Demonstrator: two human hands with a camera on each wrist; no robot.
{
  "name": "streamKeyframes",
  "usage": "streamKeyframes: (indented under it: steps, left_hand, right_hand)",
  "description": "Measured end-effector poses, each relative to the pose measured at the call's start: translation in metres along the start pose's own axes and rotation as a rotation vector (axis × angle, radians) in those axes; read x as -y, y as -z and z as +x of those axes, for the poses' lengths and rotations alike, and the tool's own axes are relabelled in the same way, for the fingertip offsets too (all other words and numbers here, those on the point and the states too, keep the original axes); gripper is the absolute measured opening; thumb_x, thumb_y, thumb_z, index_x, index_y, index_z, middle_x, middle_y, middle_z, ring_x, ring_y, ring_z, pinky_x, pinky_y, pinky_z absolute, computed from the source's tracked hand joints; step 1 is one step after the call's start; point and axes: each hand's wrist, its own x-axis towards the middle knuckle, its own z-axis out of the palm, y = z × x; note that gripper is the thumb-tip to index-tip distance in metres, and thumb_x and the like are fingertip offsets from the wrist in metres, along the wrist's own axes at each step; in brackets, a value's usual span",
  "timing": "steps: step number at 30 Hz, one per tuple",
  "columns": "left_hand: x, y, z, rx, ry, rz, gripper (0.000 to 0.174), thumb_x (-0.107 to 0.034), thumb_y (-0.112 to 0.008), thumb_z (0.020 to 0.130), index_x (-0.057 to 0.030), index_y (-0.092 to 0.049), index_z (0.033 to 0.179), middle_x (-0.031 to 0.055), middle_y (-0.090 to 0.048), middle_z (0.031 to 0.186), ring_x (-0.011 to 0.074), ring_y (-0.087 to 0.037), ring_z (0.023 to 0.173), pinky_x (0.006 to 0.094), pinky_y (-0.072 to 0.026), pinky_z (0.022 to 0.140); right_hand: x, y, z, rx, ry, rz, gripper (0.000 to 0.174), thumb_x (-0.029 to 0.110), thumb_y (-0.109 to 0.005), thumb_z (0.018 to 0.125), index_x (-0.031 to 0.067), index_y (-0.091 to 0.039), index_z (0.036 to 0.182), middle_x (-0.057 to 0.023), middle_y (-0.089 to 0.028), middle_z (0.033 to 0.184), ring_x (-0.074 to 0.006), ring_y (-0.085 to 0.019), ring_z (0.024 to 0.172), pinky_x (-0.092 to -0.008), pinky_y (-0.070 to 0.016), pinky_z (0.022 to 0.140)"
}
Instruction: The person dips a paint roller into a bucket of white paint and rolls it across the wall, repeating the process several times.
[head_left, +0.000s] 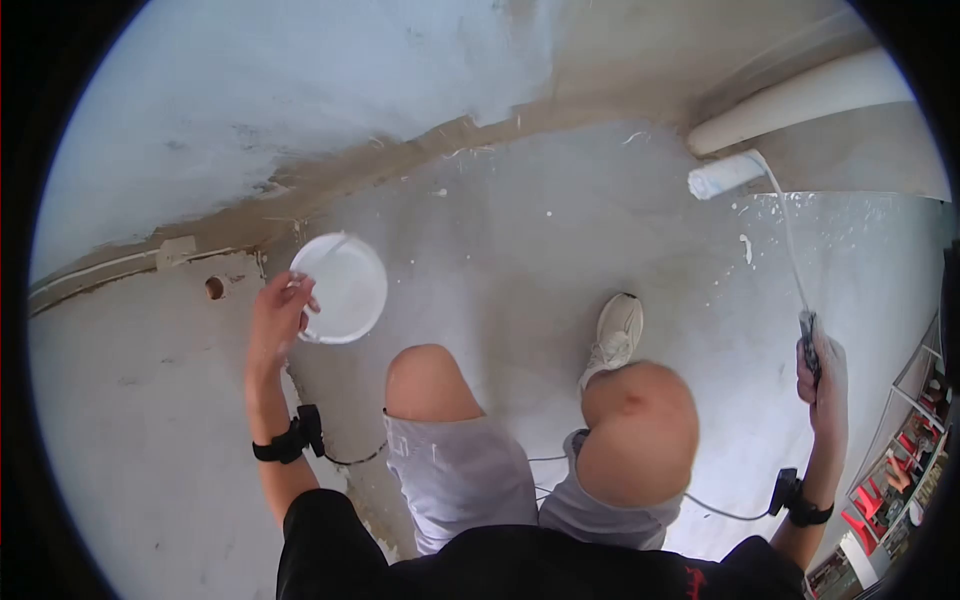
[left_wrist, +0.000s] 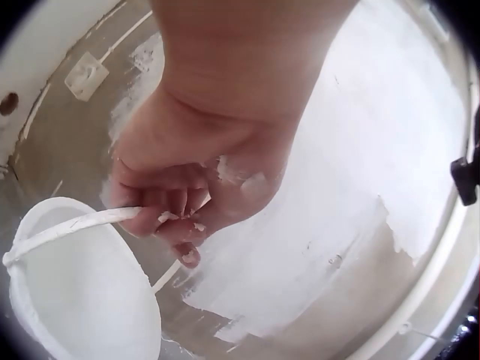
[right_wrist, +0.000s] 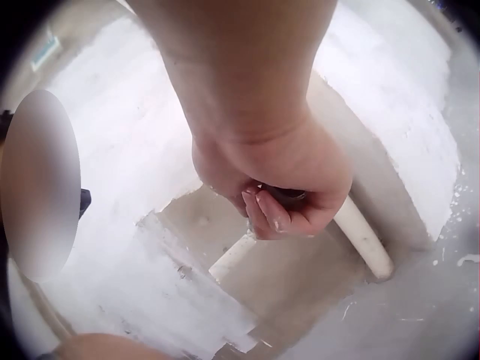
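A white bucket [head_left: 345, 290] with pale contents hangs from the left hand [head_left: 285, 315], whose fingers curl round its handle. In the left wrist view the bucket [left_wrist: 86, 289] tilts beside the left hand [left_wrist: 202, 165], and white flecks dot the fingers and palm. At the right, the right hand [head_left: 825, 375] grips the dark handle of a paint roller; its white sleeve [head_left: 725, 175] is raised at the end of a long wire frame. The right wrist view shows the right hand [right_wrist: 277, 184] curled round the dark grip, the roller's sleeve out of clear sight.
A thick pale pipe [head_left: 805, 105] runs along the upper right. The grey floor [head_left: 480, 230] carries white spatters. A partly whitened wall [head_left: 300, 90] rises ahead, with a round hole [head_left: 215, 288] low at the left. Red stools [head_left: 868, 498] and shelving stand far right.
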Motion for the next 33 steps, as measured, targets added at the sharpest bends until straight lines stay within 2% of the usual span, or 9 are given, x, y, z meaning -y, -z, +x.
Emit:
streamKeyframes:
  steps: [9,16,19,22,24,25,27,30,33]
  left_hand:
    - [0.008,-0.074,0.051,0.219,-0.207,-0.225,0.021,-0.019,-0.057,0.094,0.0020,-0.059,0.096,0.0058,-0.060,0.069,0.0081,-0.048,0.052,0.0233,-0.0375,0.048]
    - [-0.008,-0.126,0.048,0.384,-0.237,-0.361,0.018,-0.017,-0.055,0.094,0.0012,-0.057,0.097,0.0062,-0.059,0.068,0.0095,-0.049,0.053,0.0247,-0.0376,0.049]
    - [-0.009,-0.138,0.053,0.454,-0.204,-0.389,0.017,-0.017,-0.056,0.094,-0.0001,-0.057,0.096,0.0056,-0.058,0.069,0.0102,-0.050,0.055,0.0256,-0.0390,0.051]
    - [-0.006,-0.147,0.062,0.542,-0.161,-0.411,0.015,-0.017,-0.056,0.094,-0.0013,-0.057,0.094,0.0046,-0.057,0.069,0.0106,-0.051,0.057,0.0259,-0.0400,0.052]
    - [-0.002,-0.153,0.066,0.584,-0.130,-0.415,0.015,-0.017,-0.056,0.093,-0.0020,-0.056,0.093,0.0040,-0.057,0.068,0.0107,-0.051,0.057,0.0259,-0.0404,0.052]
    - [0.003,-0.159,0.069,0.605,-0.109,-0.396,0.014,-0.017,-0.056,0.093,-0.0024,-0.056,0.093,0.0035,-0.057,0.068,0.0106,-0.051,0.058,0.0256,-0.0409,0.053]
    - [0.013,-0.169,0.075,0.630,-0.083,-0.375,0.014,-0.017,-0.056,0.093,-0.0028,-0.056,0.093,0.0031,-0.057,0.069,0.0106,-0.051,0.058,0.0253,-0.0414,0.053]
    - [0.028,-0.183,0.077,0.617,-0.066,-0.352,0.013,-0.017,-0.055,0.094,-0.0038,-0.055,0.094,0.0027,-0.057,0.070,0.0106,-0.051,0.060,0.0252,-0.0422,0.054]
    - [0.034,-0.185,0.077,0.613,-0.026,-0.342,0.014,-0.016,-0.054,0.095,-0.0014,-0.053,0.095,0.0056,-0.058,0.072,0.0131,-0.054,0.062,0.0275,-0.0440,0.055]
  right_hand:
    - [-0.002,-0.158,0.020,0.310,-0.065,-0.236,0.036,0.045,-0.053,0.095,0.0105,-0.055,0.085,0.0076,-0.036,0.057,-0.0009,-0.024,0.042,-0.0187,-0.0179,0.037]
    - [0.007,-0.245,0.045,0.457,0.041,-0.633,0.051,0.060,-0.054,0.089,0.0105,-0.056,0.075,0.0065,-0.037,0.056,-0.0038,-0.030,0.044,-0.0217,-0.0210,0.039]
    - [0.008,-0.273,0.064,0.479,0.084,-0.749,0.053,0.057,-0.054,0.087,0.0070,-0.051,0.069,0.0015,-0.042,0.057,-0.0100,-0.038,0.046,-0.0262,-0.0293,0.040]
    - [0.010,-0.302,0.082,0.493,0.137,-0.969,0.050,0.050,-0.051,0.090,0.0062,-0.049,0.067,-0.0005,-0.040,0.056,-0.0136,-0.036,0.043,-0.0289,-0.0306,0.040]
    - [-0.009,-0.324,0.111,0.560,0.172,-1.048,0.040,0.032,-0.050,0.090,0.0005,-0.055,0.067,-0.0068,-0.048,0.053,-0.0201,-0.045,0.041,-0.0333,-0.0386,0.039]
    - [-0.018,-0.335,0.121,0.558,0.169,-1.047,0.040,0.032,-0.050,0.090,0.0005,-0.055,0.067,-0.0068,-0.048,0.053,-0.0201,-0.045,0.041,-0.0333,-0.0386,0.039]
    - [-0.034,-0.355,0.130,0.693,0.617,-1.415,0.029,0.015,-0.049,0.085,-0.0064,-0.063,0.071,-0.0152,-0.057,0.055,-0.0275,-0.058,0.046,-0.0397,-0.0473,0.043]
    - [-0.049,-0.376,0.139,0.788,0.630,-1.638,0.024,0.006,-0.049,0.079,-0.0101,-0.066,0.080,-0.0204,-0.062,0.059,-0.0314,-0.066,0.054,-0.0433,-0.0537,0.047]
    - [-0.061,-0.390,0.148,0.818,0.653,-1.643,0.023,0.003,-0.047,0.079,-0.0104,-0.066,0.080,-0.0189,-0.062,0.060,-0.0299,-0.065,0.052,-0.0421,-0.0539,0.046]
